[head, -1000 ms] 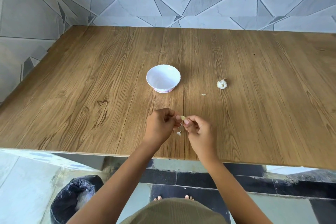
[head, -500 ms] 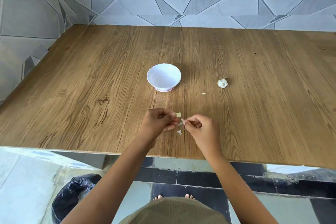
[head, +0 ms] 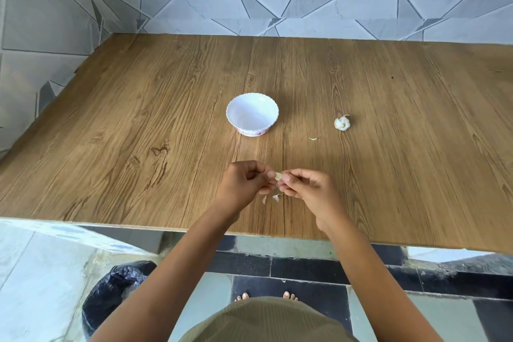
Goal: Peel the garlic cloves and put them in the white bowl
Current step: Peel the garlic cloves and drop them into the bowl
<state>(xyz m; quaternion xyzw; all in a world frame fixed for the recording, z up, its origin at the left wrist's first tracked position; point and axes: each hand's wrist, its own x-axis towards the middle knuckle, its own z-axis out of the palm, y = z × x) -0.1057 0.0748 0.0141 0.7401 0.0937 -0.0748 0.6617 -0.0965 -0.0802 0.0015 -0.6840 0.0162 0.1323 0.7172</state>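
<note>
A small pale garlic clove (head: pixel 278 175) is pinched between the fingertips of my left hand (head: pixel 244 184) and my right hand (head: pixel 306 189), just above the wooden table (head: pixel 138 147) near its front edge. Two bits of papery skin (head: pixel 274 198) lie on the table below the hands. The white bowl (head: pixel 252 114) with a scalloped rim stands behind the hands, and nothing shows inside it. The rest of the garlic bulb (head: pixel 342 123) sits to the right of the bowl.
One scrap of peel (head: pixel 313 138) lies between bowl and bulb. A tiled wall runs behind and to the left of the table. A bin with a black bag (head: pixel 116 291) stands on the floor at lower left, beside my legs.
My hands drew a little apart half a second ago, with a strip of skin in the right fingers, and have now closed together on the clove again. A second bit of skin lies on the table.
</note>
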